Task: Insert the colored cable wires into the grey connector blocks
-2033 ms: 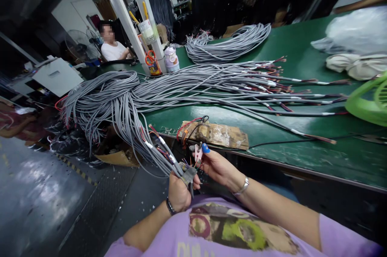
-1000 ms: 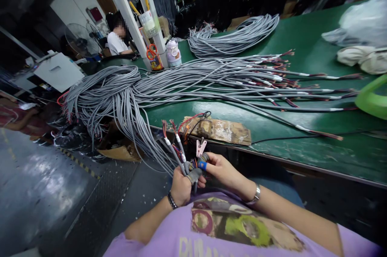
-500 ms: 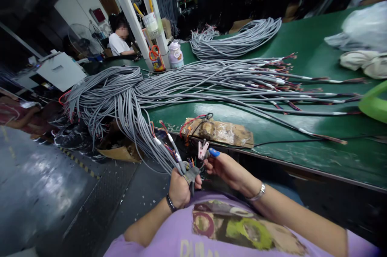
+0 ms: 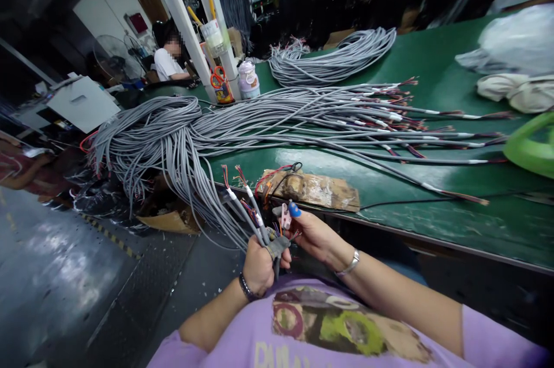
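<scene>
Several grey cables [image 4: 255, 224] with white-banded, stripped ends are gripped in my left hand [image 4: 258, 267]. Grey wrapping [image 4: 277, 247] covers part of its fingers. Thin coloured wires [image 4: 276, 231] fan out just above that hand. My right hand [image 4: 318, 235] is close on the right, its thumb tipped with a blue cover [image 4: 294, 209]. Its fingers are bent together by the wire ends; what they pinch is too small to make out. A pink clip [image 4: 285, 217] sits right beside the right thumb, in front of the table edge.
Long grey cables [image 4: 268, 111] lie across the green table [image 4: 433, 62], draping over its left end. A wooden block [image 4: 320, 190] sits at the front edge. Behind are a coiled cable bundle [image 4: 333, 59], a bottle [image 4: 249, 81] and orange-handled scissors [image 4: 219, 77]. A person [image 4: 168, 59] sits farther back.
My right hand has moved left and slightly up, closer to the pink clip and my left hand. My left hand keeps its hold on the cables, whose ends have risen slightly.
</scene>
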`<action>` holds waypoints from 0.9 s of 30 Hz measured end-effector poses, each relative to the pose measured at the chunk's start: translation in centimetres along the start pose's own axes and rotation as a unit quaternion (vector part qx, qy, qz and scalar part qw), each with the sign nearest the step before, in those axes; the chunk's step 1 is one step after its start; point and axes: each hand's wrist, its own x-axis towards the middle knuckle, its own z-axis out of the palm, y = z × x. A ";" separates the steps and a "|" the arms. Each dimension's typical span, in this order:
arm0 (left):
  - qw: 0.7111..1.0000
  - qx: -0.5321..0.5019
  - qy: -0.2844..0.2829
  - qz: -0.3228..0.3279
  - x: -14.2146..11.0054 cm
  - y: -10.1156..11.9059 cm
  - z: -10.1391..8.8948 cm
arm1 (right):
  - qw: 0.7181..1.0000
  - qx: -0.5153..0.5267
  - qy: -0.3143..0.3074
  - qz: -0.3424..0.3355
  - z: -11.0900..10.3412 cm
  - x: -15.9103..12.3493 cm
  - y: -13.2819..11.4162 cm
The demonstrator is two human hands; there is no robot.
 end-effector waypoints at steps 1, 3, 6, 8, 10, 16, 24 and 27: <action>1.000 0.002 0.001 -0.002 0.0 -0.1 0.0 | 1.000 -0.004 -0.003 -0.003 0.0 0.0 0.0; 1.000 0.001 0.001 0.000 0.0 -0.1 0.0 | 1.000 -0.010 -0.018 -0.001 0.1 -0.1 0.0; 1.000 -0.008 0.000 0.007 -0.2 0.0 -0.1 | 0.999 -0.013 -0.038 0.013 0.0 -0.6 -0.1; 1.000 -0.011 0.005 0.011 -0.5 0.1 -0.2 | 0.998 -0.032 -0.051 0.030 -0.2 -1.1 -0.1; 1.000 -0.007 0.005 0.013 -0.7 0.1 -0.3 | 0.994 -0.065 -0.080 0.046 -0.5 -1.7 0.0; 0.999 0.030 -0.012 0.018 -0.8 -0.5 -0.8 | 0.973 -0.157 -0.158 0.058 -0.3 -2.9 0.3; 0.999 0.035 -0.009 0.021 -0.8 -0.7 -0.8 | 0.977 -0.163 -0.136 0.027 0.8 -3.1 0.0; 0.999 0.033 -0.001 0.032 -0.8 -0.8 -0.8 | 0.979 -0.158 -0.124 0.018 0.9 -3.2 0.3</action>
